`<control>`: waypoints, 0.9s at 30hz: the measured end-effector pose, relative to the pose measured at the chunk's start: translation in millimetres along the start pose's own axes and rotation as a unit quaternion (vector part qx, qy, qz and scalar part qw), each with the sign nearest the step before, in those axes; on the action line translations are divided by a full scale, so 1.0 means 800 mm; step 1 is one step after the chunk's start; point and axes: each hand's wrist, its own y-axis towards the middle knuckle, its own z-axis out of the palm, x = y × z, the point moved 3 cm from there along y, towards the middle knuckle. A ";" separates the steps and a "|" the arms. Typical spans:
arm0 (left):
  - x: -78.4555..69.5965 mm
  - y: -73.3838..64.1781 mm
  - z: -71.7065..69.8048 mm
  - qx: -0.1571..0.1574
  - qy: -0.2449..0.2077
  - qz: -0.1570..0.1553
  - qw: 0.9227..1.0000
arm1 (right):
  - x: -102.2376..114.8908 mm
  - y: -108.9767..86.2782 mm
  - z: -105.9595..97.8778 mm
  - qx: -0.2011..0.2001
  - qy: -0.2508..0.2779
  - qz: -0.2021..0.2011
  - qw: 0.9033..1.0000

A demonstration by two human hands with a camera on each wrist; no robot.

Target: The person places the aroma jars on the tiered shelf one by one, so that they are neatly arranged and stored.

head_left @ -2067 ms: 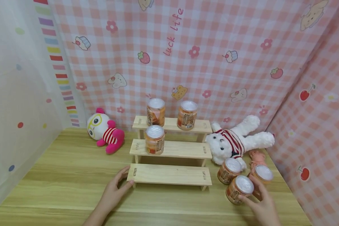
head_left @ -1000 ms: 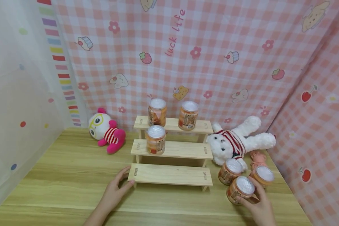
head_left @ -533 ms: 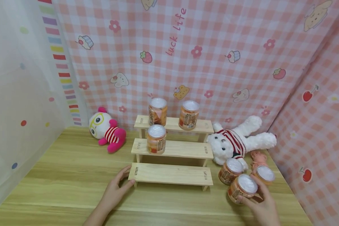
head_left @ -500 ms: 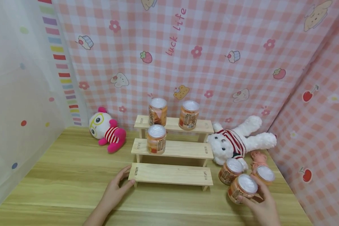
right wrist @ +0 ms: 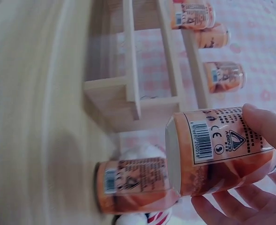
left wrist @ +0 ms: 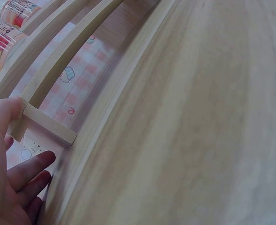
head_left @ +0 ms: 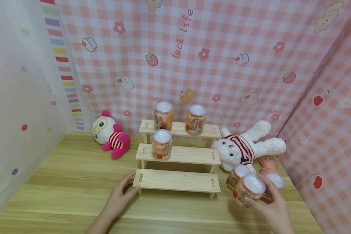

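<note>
My right hand (head_left: 272,209) grips an orange-labelled jar (head_left: 245,191) with a clear lid, thumb on the near side and fingers round the far side. In the right wrist view the pale base of the held jar (right wrist: 174,154) shows, raised off the table. My left hand (head_left: 117,198) holds the left end of the lowest step (head_left: 178,180) of a three-tier wooden stand, thumb at its front corner. In the left wrist view the other fingers (left wrist: 30,173) hang below that step. One jar (head_left: 234,178) stands behind the held one; another jar (head_left: 275,179) is partly hidden by the right hand.
Two jars, a left one (head_left: 163,117) and a right one (head_left: 195,120), stand on the top step; another jar (head_left: 162,145) is on the middle step. A white plush (head_left: 237,146) and pink yarn (head_left: 268,164) lie at right, a panda plush (head_left: 111,136) at left. A checked cloth (head_left: 163,74) hangs behind.
My right hand has lifted the jar up from the table, and it now overlaps the jar behind it. The left hand stays at the stand.
</note>
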 end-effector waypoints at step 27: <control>0.001 0.000 0.001 -0.004 0.002 0.000 1.000 | 0.083 0.067 0.061 0.048 0.077 -0.055 0.994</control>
